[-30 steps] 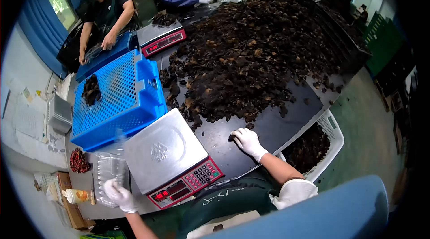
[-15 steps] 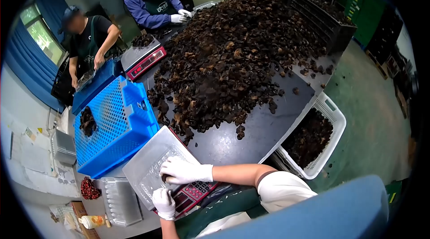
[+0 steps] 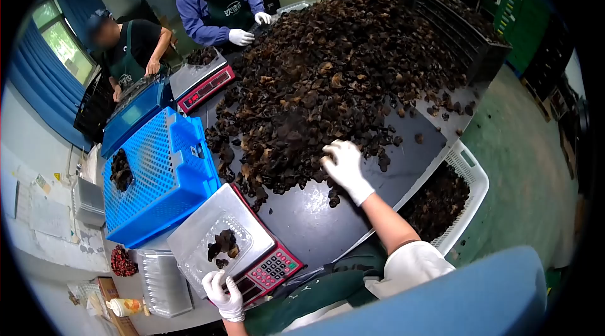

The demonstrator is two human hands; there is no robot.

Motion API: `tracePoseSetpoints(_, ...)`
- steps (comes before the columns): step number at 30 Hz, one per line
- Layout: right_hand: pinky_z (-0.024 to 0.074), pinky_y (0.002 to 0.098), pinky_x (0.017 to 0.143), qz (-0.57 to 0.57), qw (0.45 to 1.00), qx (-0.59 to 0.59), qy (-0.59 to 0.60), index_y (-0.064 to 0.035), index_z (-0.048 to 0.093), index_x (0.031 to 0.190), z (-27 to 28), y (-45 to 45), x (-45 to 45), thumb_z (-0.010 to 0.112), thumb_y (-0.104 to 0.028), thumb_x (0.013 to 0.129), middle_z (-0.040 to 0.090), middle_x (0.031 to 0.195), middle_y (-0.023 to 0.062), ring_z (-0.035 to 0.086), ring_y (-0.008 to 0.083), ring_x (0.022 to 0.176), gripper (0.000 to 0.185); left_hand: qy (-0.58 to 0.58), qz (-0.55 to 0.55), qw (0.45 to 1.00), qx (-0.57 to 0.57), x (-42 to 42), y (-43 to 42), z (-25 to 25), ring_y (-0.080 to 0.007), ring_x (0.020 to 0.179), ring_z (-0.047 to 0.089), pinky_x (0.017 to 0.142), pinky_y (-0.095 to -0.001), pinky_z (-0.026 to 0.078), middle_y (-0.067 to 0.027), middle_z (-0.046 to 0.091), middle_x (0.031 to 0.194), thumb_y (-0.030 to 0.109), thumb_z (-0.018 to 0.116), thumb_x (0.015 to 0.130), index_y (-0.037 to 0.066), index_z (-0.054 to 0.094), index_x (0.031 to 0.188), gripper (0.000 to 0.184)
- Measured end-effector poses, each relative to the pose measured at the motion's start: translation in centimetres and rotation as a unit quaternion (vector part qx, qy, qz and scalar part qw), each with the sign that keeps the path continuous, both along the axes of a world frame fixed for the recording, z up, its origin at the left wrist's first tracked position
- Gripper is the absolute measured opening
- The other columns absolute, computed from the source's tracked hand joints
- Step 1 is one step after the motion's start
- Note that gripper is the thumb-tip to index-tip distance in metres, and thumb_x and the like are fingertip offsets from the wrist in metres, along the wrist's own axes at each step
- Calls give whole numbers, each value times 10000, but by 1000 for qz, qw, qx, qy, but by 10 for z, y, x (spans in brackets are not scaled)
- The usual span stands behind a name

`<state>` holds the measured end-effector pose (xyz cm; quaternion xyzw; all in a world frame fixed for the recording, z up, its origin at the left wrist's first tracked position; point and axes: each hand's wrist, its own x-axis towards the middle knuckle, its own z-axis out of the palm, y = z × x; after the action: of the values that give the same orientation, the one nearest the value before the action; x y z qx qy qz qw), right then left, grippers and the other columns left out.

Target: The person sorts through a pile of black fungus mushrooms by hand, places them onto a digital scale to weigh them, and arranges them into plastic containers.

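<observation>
My right hand (image 3: 346, 169), in a white glove, reaches over the front edge of a big heap of dark wood ear mushrooms (image 3: 328, 77). Its fingers look apart and touch or hover just above the pieces; nothing shows in them. A clear plastic tray (image 3: 249, 235) rests on the metal plate of a red digital scale (image 3: 274, 266) and holds a few wood ear pieces (image 3: 223, 244). My left hand (image 3: 224, 295), also gloved, is at the tray's near edge beside the scale's display. Its fingers are spread, and whether they touch the tray I cannot tell.
Left of the scale stand a blue perforated crate (image 3: 148, 178) and stacked clear trays (image 3: 165, 282). A white basket (image 3: 472, 178) of mushrooms is at the table's right. Black crates (image 3: 454, 33) border the heap. Two co-workers sit at the far left, near a second scale (image 3: 205, 87).
My right hand has moved from the tray up and right to the heap. Mushroom pieces now show in the tray. My left hand has shifted slightly left and down, its fingers more spread.
</observation>
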<state>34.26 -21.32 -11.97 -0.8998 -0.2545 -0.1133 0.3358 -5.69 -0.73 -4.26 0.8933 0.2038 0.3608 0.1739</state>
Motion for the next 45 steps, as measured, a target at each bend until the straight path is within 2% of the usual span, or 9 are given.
tracePoseSetpoints(3, 227, 604, 1096, -86, 993, -61, -59, -174, 608, 1255, -46, -28, 30, 659, -423, 796, 447, 1417, 164, 308, 456, 1343, 524, -22, -53, 998, -26, 38, -35, 6, -341, 911, 566, 826, -421, 472, -168, 554, 996, -4, 652, 778, 20, 608, 1043, 270)
tracePoseSetpoints(7, 186, 663, 1101, 165, 976, -139, -3, -216, 570, 1320, -40, -34, -25, 660, -457, 769, 422, 1453, 153, 256, 475, 1384, 608, -2, -117, 990, -76, 111, -67, -8, -332, 991, 558, 887, -420, 463, -163, 553, 1072, 28, 699, 760, 58, 648, 1087, 332)
tracePoseSetpoints(11, 180, 640, 1111, 269, 961, -54, -40, -225, 643, 1215, -26, -54, -77, 710, -411, 733, 496, 1384, 97, 331, 389, 1363, 521, 49, -126, 987, -85, 189, -84, -38, -337, 1122, 536, 969, -425, 448, -165, 551, 1199, 65, 716, 792, 87, 662, 1109, 322)
tracePoseSetpoints(16, 271, 644, 1033, 131, 991, -3, -11, -207, 672, 1059, -12, -64, -12, 690, -335, 756, 550, 1256, 67, 418, 335, 1242, 329, 86, -138, 987, -9, 277, -82, -88, -418, 1296, 417, 1090, -492, 343, -201, 467, 1407, 209, 721, 818, 143, 623, 1256, 453)
tracePoseSetpoints(20, 192, 680, 1083, 78, 991, -92, -48, -194, 628, 1241, -42, -69, 38, 686, -438, 773, 470, 1427, 106, 315, 398, 1363, 531, 222, -114, 968, 40, 301, -91, -117, -528, 1356, 266, 1066, -681, 249, -189, 305, 1535, 453, 689, 822, 216, 581, 1337, 577)
tracePoseSetpoints(28, 157, 701, 1105, 384, 918, -103, -4, -204, 606, 1288, -39, -111, -61, 692, -450, 766, 523, 1400, 74, 379, 398, 1348, 584, 162, -265, 950, 23, 198, -128, -121, -410, 1275, 417, 1045, -598, 319, -112, 529, 1357, 272, 693, 817, 203, 670, 1192, 383)
tracePoseSetpoints(35, 248, 596, 1104, 169, 985, -4, -44, -134, 646, 1170, -25, -93, 4, 726, -241, 737, 519, 1350, 126, 397, 407, 1294, 453, 129, -83, 987, -54, 206, -123, -115, -421, 1306, 399, 1113, -508, 299, -192, 473, 1399, 124, 596, 895, 99, 594, 1268, 374)
tracePoseSetpoints(41, 177, 664, 1111, 246, 957, -135, -69, -135, 574, 1305, -38, -50, 16, 638, -421, 837, 502, 1408, 130, 341, 443, 1352, 552, 198, -81, 977, 21, 277, -91, -122, -475, 1323, 347, 1116, -528, 299, -183, 414, 1467, 189, 589, 877, 126, 524, 1368, 500)
tracePoseSetpoints(45, 295, 540, 1098, 385, 920, -55, 48, -145, 639, 1135, -37, -70, -15, 665, -329, 838, 585, 1255, 76, 481, 327, 1232, 350, 165, -198, 966, -19, 252, -85, -130, -422, 1233, 459, 1089, -495, 348, -156, 557, 1277, 111, 614, 840, 111, 647, 1107, 269)
